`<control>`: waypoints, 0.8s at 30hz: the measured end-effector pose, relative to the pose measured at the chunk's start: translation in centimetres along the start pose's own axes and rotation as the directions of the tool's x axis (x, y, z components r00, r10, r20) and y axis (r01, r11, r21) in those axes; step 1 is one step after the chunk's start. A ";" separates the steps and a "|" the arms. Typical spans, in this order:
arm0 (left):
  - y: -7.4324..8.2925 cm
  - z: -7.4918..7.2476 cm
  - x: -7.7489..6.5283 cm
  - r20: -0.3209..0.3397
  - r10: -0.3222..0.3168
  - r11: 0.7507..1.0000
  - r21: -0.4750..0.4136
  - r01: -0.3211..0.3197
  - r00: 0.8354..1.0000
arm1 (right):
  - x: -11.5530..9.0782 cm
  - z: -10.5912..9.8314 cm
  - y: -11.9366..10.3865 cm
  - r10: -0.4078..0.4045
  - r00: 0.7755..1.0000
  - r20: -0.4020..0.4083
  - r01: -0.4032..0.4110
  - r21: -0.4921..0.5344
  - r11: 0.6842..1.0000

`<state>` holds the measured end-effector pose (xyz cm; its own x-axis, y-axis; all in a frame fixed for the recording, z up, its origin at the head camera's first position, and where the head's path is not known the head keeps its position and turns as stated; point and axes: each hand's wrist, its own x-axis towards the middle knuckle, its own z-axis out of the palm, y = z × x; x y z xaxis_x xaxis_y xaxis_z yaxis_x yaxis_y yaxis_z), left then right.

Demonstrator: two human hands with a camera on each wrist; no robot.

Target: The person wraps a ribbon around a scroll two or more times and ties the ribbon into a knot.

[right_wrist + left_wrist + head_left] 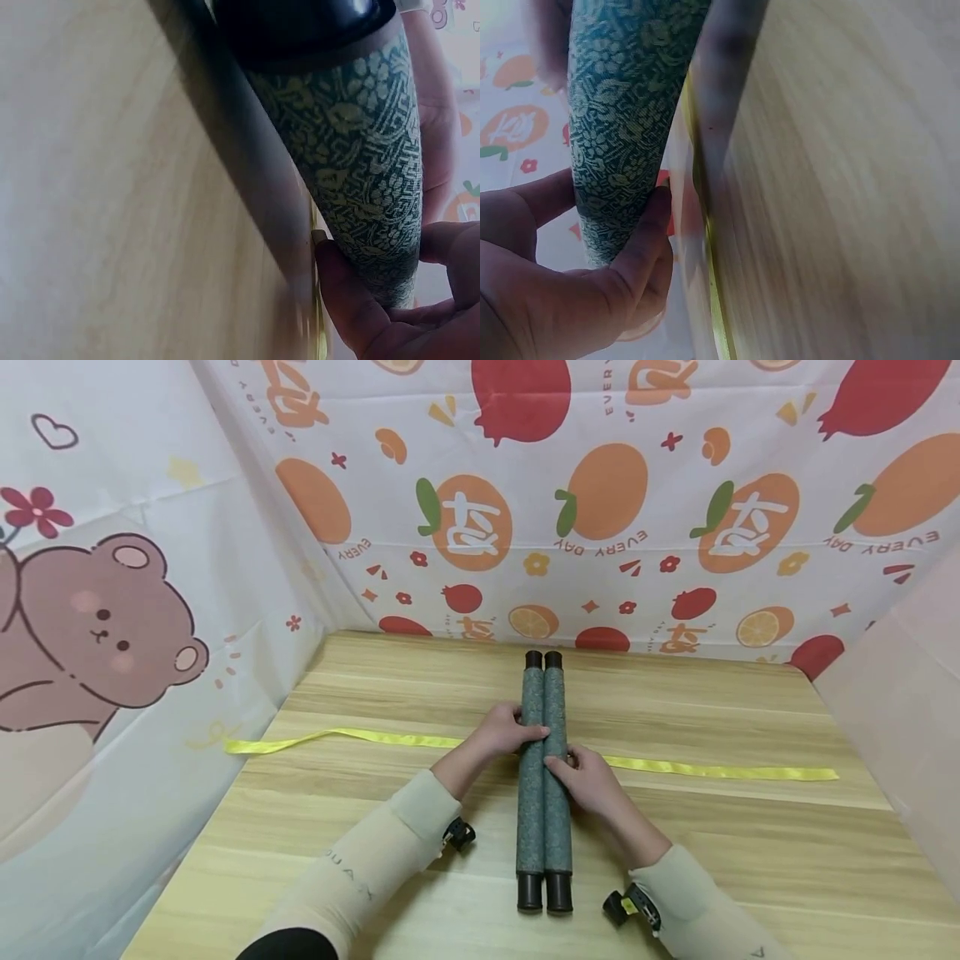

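Two slim rolls of a green-grey scroll lie side by side, lengthwise, in the middle of the head view: a left roll (531, 814) and a right roll (557, 827), each with black knobs at both ends. My left hand (501, 732) grips the left roll, its thumb across the top. Lower down, my right hand (592, 783) holds the right roll from its outer side. Pale floral patterning covers the scroll (622, 112) in the left wrist view. Under the rolls a yellow ribbon (693, 768) runs crosswise, its middle hidden by them and the hands.
The wooden table (675, 843) reaches back to a fruit-print cloth (540, 585). A bear-print cloth (247, 568) hangs along the left, and a pale panel (907, 693) borders the right. The ribbon's left end reaches the table's left edge.
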<state>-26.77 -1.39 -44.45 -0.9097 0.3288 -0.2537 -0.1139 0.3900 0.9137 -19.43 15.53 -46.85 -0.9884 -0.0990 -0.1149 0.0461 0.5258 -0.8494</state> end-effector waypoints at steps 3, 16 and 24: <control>0.1 0.1 0.0 -0.016 0.009 0.998 0.064 -0.008 1.000 | 0.1 -0.1 0.0 -0.002 1.000 -0.004 0.002 -0.033 0.999; 0.0 0.7 0.5 -0.033 0.028 0.960 0.281 -0.018 0.999 | 0.2 -0.1 0.2 0.025 0.999 0.043 -0.019 -0.131 0.991; 0.0 0.6 0.4 -0.033 0.015 0.951 0.308 -0.004 0.999 | 0.5 0.0 0.1 -0.001 0.999 0.040 0.009 -0.191 0.981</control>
<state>-26.93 -0.73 -44.71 -0.9239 0.3061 -0.2297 0.0184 0.6351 0.7722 -19.92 15.52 -47.05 -0.9819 -0.1331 -0.1345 0.0090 0.6769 -0.7360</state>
